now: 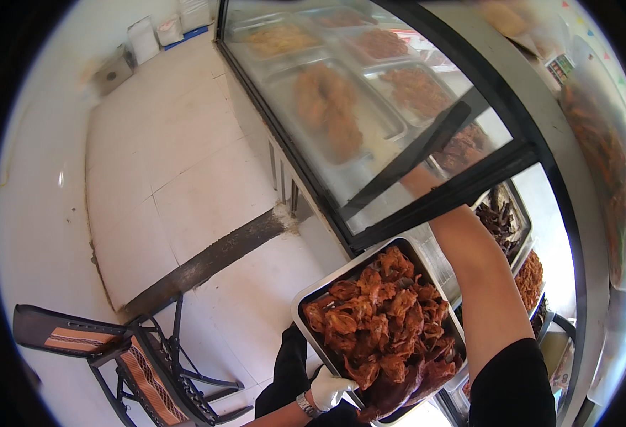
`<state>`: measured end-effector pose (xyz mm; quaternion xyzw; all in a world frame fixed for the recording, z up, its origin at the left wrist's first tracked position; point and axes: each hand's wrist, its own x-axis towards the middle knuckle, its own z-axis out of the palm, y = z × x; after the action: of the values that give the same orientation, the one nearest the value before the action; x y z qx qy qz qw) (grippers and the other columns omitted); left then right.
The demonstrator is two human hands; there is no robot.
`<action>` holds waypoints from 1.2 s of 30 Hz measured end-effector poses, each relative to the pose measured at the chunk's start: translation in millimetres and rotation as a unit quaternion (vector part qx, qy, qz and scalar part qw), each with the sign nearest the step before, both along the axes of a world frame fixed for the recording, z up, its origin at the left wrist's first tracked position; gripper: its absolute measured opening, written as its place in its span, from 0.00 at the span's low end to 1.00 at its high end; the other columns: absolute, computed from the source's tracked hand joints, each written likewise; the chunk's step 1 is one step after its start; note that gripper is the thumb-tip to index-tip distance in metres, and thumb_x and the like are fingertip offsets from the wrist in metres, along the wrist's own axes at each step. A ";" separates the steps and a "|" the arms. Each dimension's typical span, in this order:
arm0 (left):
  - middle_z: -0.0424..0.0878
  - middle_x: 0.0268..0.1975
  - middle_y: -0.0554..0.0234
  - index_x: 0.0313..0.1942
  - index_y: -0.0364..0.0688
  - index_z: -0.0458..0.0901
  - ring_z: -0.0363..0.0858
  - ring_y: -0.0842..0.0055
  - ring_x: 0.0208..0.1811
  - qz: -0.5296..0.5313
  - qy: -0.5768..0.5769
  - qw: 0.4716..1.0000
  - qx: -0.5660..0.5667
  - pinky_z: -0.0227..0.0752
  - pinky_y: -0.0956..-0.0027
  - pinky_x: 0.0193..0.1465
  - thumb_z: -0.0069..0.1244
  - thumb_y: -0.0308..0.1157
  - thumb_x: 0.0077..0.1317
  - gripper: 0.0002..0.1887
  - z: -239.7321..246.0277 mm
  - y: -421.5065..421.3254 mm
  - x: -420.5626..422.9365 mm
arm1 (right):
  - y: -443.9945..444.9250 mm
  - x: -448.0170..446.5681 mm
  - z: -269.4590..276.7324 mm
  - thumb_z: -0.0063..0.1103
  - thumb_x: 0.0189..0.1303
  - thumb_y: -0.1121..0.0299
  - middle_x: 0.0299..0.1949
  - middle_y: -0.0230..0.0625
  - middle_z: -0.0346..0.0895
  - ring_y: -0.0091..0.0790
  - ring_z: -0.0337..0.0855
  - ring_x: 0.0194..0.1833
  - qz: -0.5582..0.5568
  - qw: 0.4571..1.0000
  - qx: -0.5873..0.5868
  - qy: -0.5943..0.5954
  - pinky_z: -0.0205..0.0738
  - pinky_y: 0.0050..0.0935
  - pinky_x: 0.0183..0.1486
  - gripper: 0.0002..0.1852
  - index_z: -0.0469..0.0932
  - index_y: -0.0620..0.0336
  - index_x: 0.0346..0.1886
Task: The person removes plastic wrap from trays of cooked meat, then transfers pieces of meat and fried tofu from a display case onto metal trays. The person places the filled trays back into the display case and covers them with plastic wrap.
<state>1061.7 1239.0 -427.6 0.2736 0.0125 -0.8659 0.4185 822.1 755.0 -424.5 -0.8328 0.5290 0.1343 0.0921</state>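
Observation:
My left hand (333, 388), in a thin white glove with a metal wristwatch behind it, grips the near left rim of a metal tray (313, 288). Reddish-brown cooked meat pieces (377, 320) fill the tray, with larger dark red pieces (403, 389) at its near end. My right arm reaches forward through the opening of a glass display case, beneath its black frame. Behind the glass, part of my right hand (418, 179) or wrist shows blurred near a tray of dark reddish meat (462, 149); its fingers cannot be made out.
More trays of cooked food (329, 107) sit behind the case's glass. A black frame bar (446, 197) crosses above my right arm. Further trays, one with dark pieces (499, 219), another with shredded food (529, 280), lie right of the arm. A folding chair (147, 368) stands lower left.

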 end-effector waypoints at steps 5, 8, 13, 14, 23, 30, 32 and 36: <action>0.87 0.59 0.55 0.64 0.34 0.77 0.87 0.64 0.59 -0.006 -0.021 1.000 -0.019 0.81 0.60 0.62 0.57 0.09 0.51 0.36 -6.6 1.5 -1.0 | 29.4 -14.0 6.2 0.57 0.57 0.75 0.51 0.60 0.87 0.59 0.87 0.56 -0.026 0.998 -0.005 -0.051 0.82 0.46 0.58 0.24 0.86 0.61 0.59; 0.84 0.63 0.53 0.68 0.34 0.73 0.84 0.62 0.62 -0.009 -0.011 0.999 -0.037 0.79 0.60 0.64 0.56 0.11 0.51 0.39 -3.9 -1.7 3.0 | 43.4 -19.1 3.8 0.57 0.56 0.75 0.51 0.60 0.87 0.59 0.87 0.57 -0.039 0.997 -0.008 -0.067 0.83 0.46 0.58 0.25 0.86 0.61 0.59; 0.78 0.70 0.55 0.71 0.39 0.69 0.77 0.62 0.71 0.004 0.002 1.000 -0.018 0.73 0.60 0.71 0.54 0.12 0.49 0.44 1.5 -1.8 0.7 | 83.7 -35.5 19.5 0.58 0.53 0.76 0.51 0.62 0.86 0.59 0.87 0.57 -0.049 0.996 0.024 -0.064 0.83 0.46 0.58 0.27 0.87 0.59 0.59; 0.84 0.60 0.57 0.67 0.36 0.73 0.84 0.66 0.60 0.038 -0.034 0.999 -0.019 0.79 0.62 0.62 0.57 0.16 0.48 0.40 14.7 -5.9 -7.7 | 82.5 -37.1 18.0 0.58 0.53 0.77 0.53 0.62 0.86 0.59 0.87 0.57 -0.025 0.999 0.033 -0.029 0.83 0.46 0.59 0.28 0.86 0.59 0.60; 0.82 0.64 0.54 0.71 0.34 0.69 0.82 0.61 0.64 0.053 -0.010 0.998 -0.011 0.75 0.60 0.67 0.49 0.14 0.50 0.41 5.9 18.0 -20.6 | 149.1 -113.5 40.7 0.58 0.64 0.71 0.63 0.58 0.82 0.55 0.83 0.64 -0.146 0.981 0.024 -0.126 0.76 0.44 0.69 0.27 0.80 0.59 0.68; 0.71 0.76 0.47 0.79 0.46 0.59 0.69 0.49 0.77 0.069 -0.037 0.996 -0.038 0.65 0.44 0.79 0.49 0.16 0.51 0.50 11.0 28.8 -17.3 | 169.5 -98.0 67.8 0.64 0.64 0.61 0.65 0.59 0.80 0.56 0.83 0.64 -0.304 0.935 0.059 -0.171 0.78 0.42 0.68 0.35 0.73 0.65 0.74; 0.73 0.74 0.49 0.75 0.45 0.65 0.71 0.51 0.76 0.111 -0.040 0.992 -0.056 0.65 0.45 0.79 0.52 0.18 0.49 0.46 21.7 28.2 -6.5 | 159.3 -74.3 44.2 0.68 0.62 0.56 0.64 0.58 0.81 0.55 0.84 0.63 -0.279 0.947 -0.029 -0.156 0.80 0.41 0.66 0.43 0.65 0.65 0.78; 0.76 0.71 0.48 0.73 0.41 0.67 0.74 0.49 0.73 0.158 -0.076 0.982 -0.071 0.68 0.45 0.77 0.53 0.21 0.48 0.45 -1.3 37.5 31.9 | 132.9 -29.4 18.0 0.75 0.56 0.53 0.68 0.55 0.74 0.55 0.83 0.64 -0.317 0.946 -0.027 -0.059 0.81 0.46 0.65 0.58 0.50 0.61 0.84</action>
<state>1093.6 1276.4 -428.9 0.3026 -0.0373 -0.7646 0.5678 792.7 887.8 -406.6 -0.6308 0.7628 0.0347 0.1383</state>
